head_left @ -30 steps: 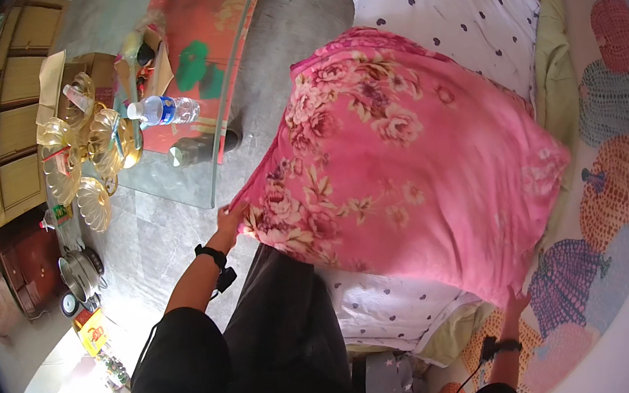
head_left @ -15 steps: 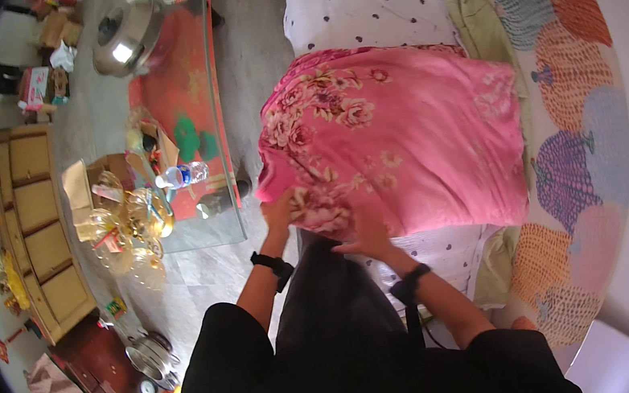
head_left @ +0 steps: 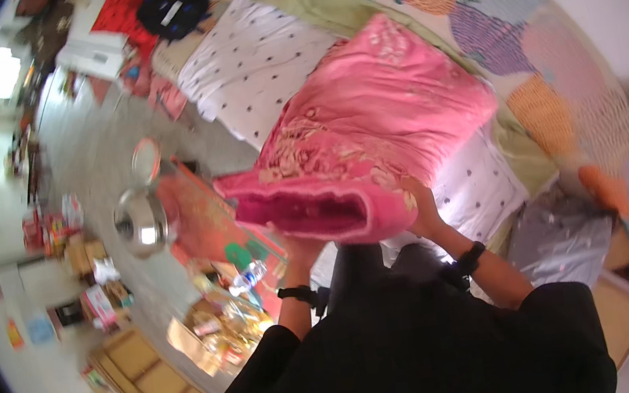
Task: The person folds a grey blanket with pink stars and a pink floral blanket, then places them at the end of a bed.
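Note:
A pink floral blanket (head_left: 397, 95) lies over the bed, its near end lifted into a thick fold that gapes toward me with a darker pink inside. My left hand (head_left: 302, 251) grips the underside of this raised end, and its fingertips are partly hidden by the cloth. At the fold's right corner, my right hand (head_left: 424, 208) is closed on the edge, the thumb side showing. Under the blanket is a white sheet with small dark hearts (head_left: 253, 55), visible beyond it and at the near right.
A glass-topped table with a red cover (head_left: 203, 213) stands to the left, bearing a lidded metal pan (head_left: 143, 222), a plastic bottle (head_left: 248, 276) and glass dishes. A wooden cabinet (head_left: 150, 375) is at lower left. A patterned padded wall panel (head_left: 490, 40) borders the bed; a grey plastic bag (head_left: 565, 240) lies right.
The blanket's near end has come up off the bed in both hands and now forms an open fold. My view has turned, so the bed appears slanted.

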